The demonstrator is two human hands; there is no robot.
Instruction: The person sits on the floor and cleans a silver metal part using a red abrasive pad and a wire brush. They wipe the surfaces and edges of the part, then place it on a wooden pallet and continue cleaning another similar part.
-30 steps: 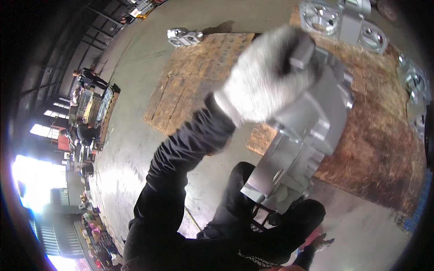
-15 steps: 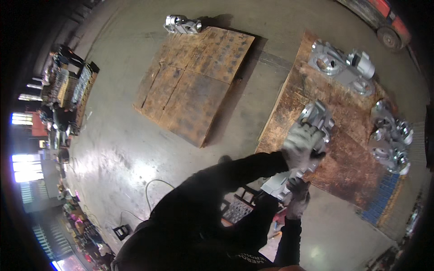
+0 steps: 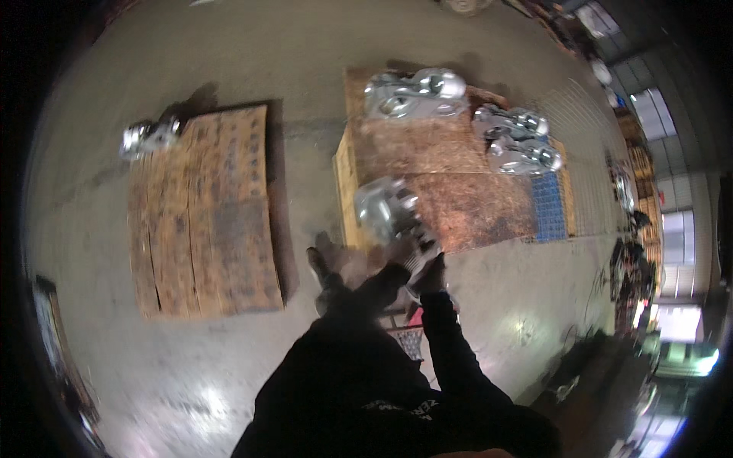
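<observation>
A shiny silver-grey metal casting [image 3: 382, 210] with rounded housings lies over the near left corner of the wooden pallet top [image 3: 489, 202]. My left hand [image 3: 400, 250], in a glove and smeared by motion, is against the casting's near side; its fingers do not show clearly. My right hand [image 3: 428, 278], also gloved, is closed at the casting's near end, just right of the left hand. A pale blurred patch lies left of my left sleeve, beside a dark boot [image 3: 318, 263].
More castings sit on the pallet: one at the back [image 3: 416, 93], others at the right [image 3: 525, 153], beside a blue grid [image 3: 548, 206]. A second wooden platform [image 3: 206, 214] stands left, with another casting [image 3: 149, 139] at its far left corner. Wire mesh [image 3: 588, 153] is farther right.
The view has swung to the right, so pallets and castings appear farther left and turned. Both hands remain near the same casting; the left one is now more blurred.
</observation>
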